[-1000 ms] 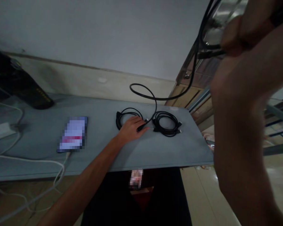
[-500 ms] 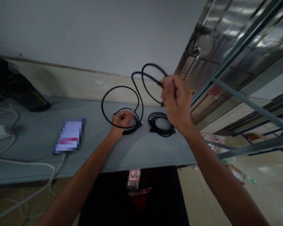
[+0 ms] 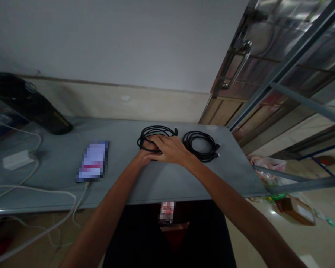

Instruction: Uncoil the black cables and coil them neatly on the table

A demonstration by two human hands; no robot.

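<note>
A black cable [image 3: 156, 129] is gathered in loops on the near-middle of the table, with one dark plug end sticking out at its right. My left hand [image 3: 148, 146] is inside the loops, closed on the cable, and partly covered. Over it lies my right hand [image 3: 171, 149], its fingers bent down onto the same cable; the fingertips are hidden between the two hands. Just right of my hands a second black cable [image 3: 201, 156] rests in a round coil, its two plug ends pointing right.
On the table's left side lie a phone [image 3: 93, 160] with a white charging cord, a white adapter [image 3: 19, 160] and a dark bottle [image 3: 44, 106] on its side. A wall rises behind. Metal frame bars [image 3: 270, 87] stand at the right, and an open carton [image 3: 297, 210] is on the floor.
My right hand has come down and left from the raised position, bringing the loose cable length to my left hand. The big open loops are now a smaller coil. The view has shifted slightly.
</note>
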